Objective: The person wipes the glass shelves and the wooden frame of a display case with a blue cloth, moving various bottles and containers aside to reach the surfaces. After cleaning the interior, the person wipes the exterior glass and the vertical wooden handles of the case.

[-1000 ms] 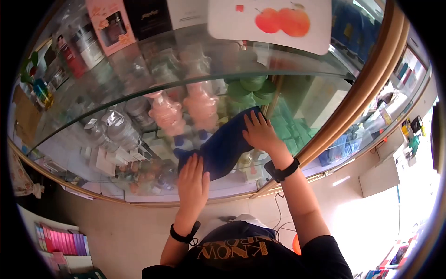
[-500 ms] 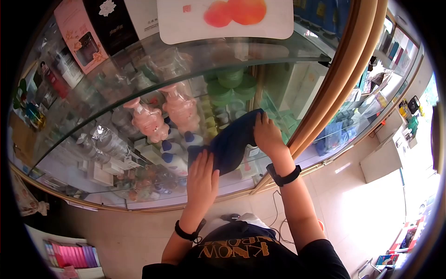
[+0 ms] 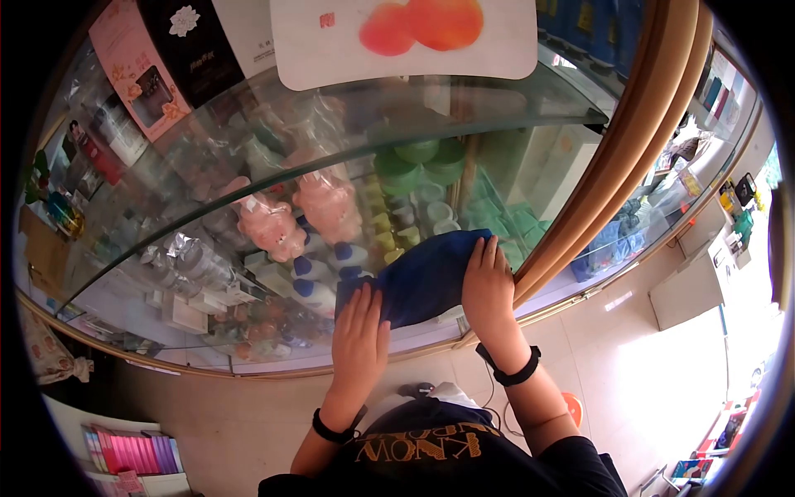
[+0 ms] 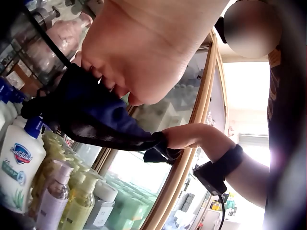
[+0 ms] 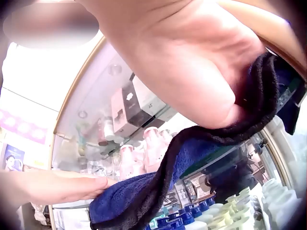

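Note:
A dark blue cloth (image 3: 435, 277) with black edging stretches between both hands at the front of a glass display case. My left hand (image 3: 360, 331) lies on its left end, fingers straight and together; the right wrist view shows that left hand (image 5: 62, 187) flat against the cloth (image 5: 129, 194). At the other end, my right hand (image 3: 490, 286) holds a corner. Black edging folds around the right hand (image 5: 192, 67) near the thumb in the right wrist view. The left wrist view shows the cloth (image 4: 100, 112) bunched and hanging from the right hand (image 4: 192, 136).
Inside the case stand pink bear-shaped bottles (image 3: 327, 207), blue-capped white pump bottles (image 4: 21, 165) and green containers (image 3: 418, 166). Boxes (image 3: 141, 74) and a white board with painted fruit (image 3: 406, 37) sit on top. A wooden post (image 3: 613, 157) rises just right of my right hand.
My right hand has come down toward my body, bringing the cloth's right end with it, and its fingers now grip the corner. The left hand stays on the cloth. The head view has shifted.

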{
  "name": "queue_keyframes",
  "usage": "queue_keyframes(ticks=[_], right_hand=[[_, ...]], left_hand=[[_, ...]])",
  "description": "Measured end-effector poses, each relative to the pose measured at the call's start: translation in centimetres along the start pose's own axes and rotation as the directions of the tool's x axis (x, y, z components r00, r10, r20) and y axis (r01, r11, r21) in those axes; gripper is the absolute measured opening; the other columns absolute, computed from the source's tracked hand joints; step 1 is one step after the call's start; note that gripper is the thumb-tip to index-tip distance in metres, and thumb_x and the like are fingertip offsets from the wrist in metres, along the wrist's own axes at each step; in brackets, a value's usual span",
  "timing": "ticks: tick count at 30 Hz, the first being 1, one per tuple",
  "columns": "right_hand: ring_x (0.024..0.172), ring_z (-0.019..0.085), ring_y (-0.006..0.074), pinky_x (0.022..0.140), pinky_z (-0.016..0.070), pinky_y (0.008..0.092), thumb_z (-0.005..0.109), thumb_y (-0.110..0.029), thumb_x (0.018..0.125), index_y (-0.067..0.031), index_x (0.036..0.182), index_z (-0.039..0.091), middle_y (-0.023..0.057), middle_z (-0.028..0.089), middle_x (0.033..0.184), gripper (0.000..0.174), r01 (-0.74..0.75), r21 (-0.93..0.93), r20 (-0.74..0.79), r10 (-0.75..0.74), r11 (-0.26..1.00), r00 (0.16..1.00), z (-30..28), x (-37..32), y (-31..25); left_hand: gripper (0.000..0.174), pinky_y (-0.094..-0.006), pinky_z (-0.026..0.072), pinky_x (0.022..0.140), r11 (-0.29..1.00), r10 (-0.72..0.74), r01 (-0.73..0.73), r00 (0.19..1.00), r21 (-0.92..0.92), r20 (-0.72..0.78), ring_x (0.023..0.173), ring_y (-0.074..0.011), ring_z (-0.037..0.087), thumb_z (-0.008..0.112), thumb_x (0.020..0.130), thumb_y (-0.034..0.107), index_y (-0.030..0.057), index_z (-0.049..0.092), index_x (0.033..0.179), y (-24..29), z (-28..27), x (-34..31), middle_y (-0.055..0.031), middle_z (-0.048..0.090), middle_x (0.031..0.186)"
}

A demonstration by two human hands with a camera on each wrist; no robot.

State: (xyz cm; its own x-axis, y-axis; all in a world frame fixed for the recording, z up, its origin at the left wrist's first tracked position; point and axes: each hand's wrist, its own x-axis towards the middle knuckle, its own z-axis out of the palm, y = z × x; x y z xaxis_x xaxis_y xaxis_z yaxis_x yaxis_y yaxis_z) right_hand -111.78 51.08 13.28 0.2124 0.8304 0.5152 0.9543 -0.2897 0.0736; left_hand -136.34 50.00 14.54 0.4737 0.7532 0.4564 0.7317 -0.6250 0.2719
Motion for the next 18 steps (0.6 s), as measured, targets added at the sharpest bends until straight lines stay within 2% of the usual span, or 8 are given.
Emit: queue_keyframes(ticks=[2, 4, 6, 7, 10, 12, 15, 18], right_hand=[[0.125, 0.062, 0.0413, 0.104, 0.0536, 0.0419, 0.061, -0.007, 0.089, 0.0125, 0.139, 0.058, 0.0327, 0.055, 0.146, 0.053, 0.014, -0.012, -0.031, -0.015, 1.000, 0.999, 0.5, 0.2, -0.1], [0.137, 0.053, 0.0471, 0.115, 0.0444, 0.0488, 0.061, -0.013, 0.095, 0.0114, 0.144, 0.053, 0.0347, 0.048, 0.152, 0.056, 0.054, 0.031, 0.030, -0.055, 0.998, 0.998, 1.1, 0.9, 0.0], [0.140, 0.049, 0.0484, 0.116, 0.0409, 0.0521, 0.060, -0.018, 0.097, 0.0101, 0.147, 0.051, 0.0345, 0.046, 0.154, 0.057, 0.042, 0.101, 0.030, -0.046, 0.994, 0.999, 2.2, 1.7, -0.3], [0.143, 0.045, 0.0498, 0.118, 0.0373, 0.0555, 0.059, -0.022, 0.100, 0.0088, 0.149, 0.049, 0.0343, 0.043, 0.156, 0.059, 0.029, 0.170, 0.030, -0.034, 0.985, 0.999, 2.6, 2.0, -0.4], [0.146, 0.040, 0.0518, 0.120, 0.0317, 0.0604, 0.057, -0.028, 0.103, 0.0062, 0.151, 0.048, 0.0328, 0.041, 0.158, 0.061, 0.038, 0.167, 0.044, -0.046, 0.985, 0.998, 2.8, 2.5, -1.3], [0.147, 0.040, 0.0481, 0.121, 0.0298, 0.0608, 0.059, -0.029, 0.101, 0.0040, 0.151, 0.050, 0.0293, 0.044, 0.158, 0.060, 0.036, 0.151, 0.022, -0.040, 0.988, 0.999, 2.8, 2.2, -1.8], [0.147, 0.044, 0.0396, 0.122, 0.0296, 0.0574, 0.060, -0.028, 0.099, 0.0021, 0.148, 0.053, 0.0244, 0.049, 0.156, 0.058, 0.220, 0.309, -0.033, -0.221, 0.925, 0.975, 1.7, 1.1, -3.3], [0.146, 0.045, 0.0403, 0.122, 0.0303, 0.0550, 0.061, -0.026, 0.098, 0.0015, 0.146, 0.055, 0.0251, 0.050, 0.155, 0.056, 0.300, 0.424, -0.025, -0.320, 0.855, 0.947, -1.7, -1.0, -5.0]], left_hand=[[0.048, -0.0515, 0.0399, 0.115, 1.000, -0.007, 0.007, 1.000, -0.005, -0.007, 0.141, -0.0414, 0.049, 0.059, 0.101, 0.019, -0.0021, 0.055, 0.144, 0.0, 0.0, 0.1, -0.0239, 0.052, 0.152], [0.048, -0.0517, 0.0398, 0.115, 1.000, -0.016, 0.016, 1.000, -0.012, -0.011, 0.141, -0.0413, 0.049, 0.058, 0.101, 0.018, -0.0018, 0.055, 0.144, 0.0, -0.1, 0.0, -0.0237, 0.052, 0.153], [0.044, -0.0489, 0.0364, 0.119, 0.999, -0.052, 0.052, 0.999, -0.009, 0.006, 0.145, -0.0376, 0.047, 0.050, 0.108, 0.021, 0.0005, 0.055, 0.147, 0.1, -0.3, 0.1, -0.0206, 0.051, 0.156], [0.044, -0.0489, 0.0364, 0.119, 0.999, -0.052, 0.052, 0.999, -0.010, 0.007, 0.145, -0.0376, 0.047, 0.050, 0.108, 0.021, 0.0005, 0.055, 0.147, 0.1, -0.3, 0.0, -0.0206, 0.051, 0.156], [0.044, -0.0485, 0.0356, 0.120, 0.997, -0.075, 0.075, 0.997, 0.028, 0.002, 0.145, -0.0373, 0.046, 0.050, 0.108, 0.020, 0.0004, 0.055, 0.147, -0.6, -0.4, -0.3, -0.0205, 0.050, 0.156], [0.049, -0.0518, 0.0367, 0.118, 0.994, -0.088, 0.089, 0.996, 0.059, -0.022, 0.144, -0.0400, 0.046, 0.056, 0.103, 0.018, -0.0007, 0.051, 0.148, -1.4, -0.6, -0.7, -0.0226, 0.049, 0.156], [0.048, -0.0513, 0.0365, 0.119, 0.985, -0.140, 0.143, 0.989, 0.096, -0.047, 0.145, -0.0395, 0.045, 0.055, 0.103, 0.017, 0.0002, 0.052, 0.148, -2.8, -1.2, -1.6, -0.0218, 0.048, 0.156], [0.047, -0.0505, 0.0363, 0.119, 0.974, -0.176, 0.186, 0.981, 0.129, -0.085, 0.145, -0.0397, 0.045, 0.054, 0.104, 0.016, 0.0001, 0.053, 0.147, -4.4, -1.9, -2.7, -0.0214, 0.049, 0.156]])
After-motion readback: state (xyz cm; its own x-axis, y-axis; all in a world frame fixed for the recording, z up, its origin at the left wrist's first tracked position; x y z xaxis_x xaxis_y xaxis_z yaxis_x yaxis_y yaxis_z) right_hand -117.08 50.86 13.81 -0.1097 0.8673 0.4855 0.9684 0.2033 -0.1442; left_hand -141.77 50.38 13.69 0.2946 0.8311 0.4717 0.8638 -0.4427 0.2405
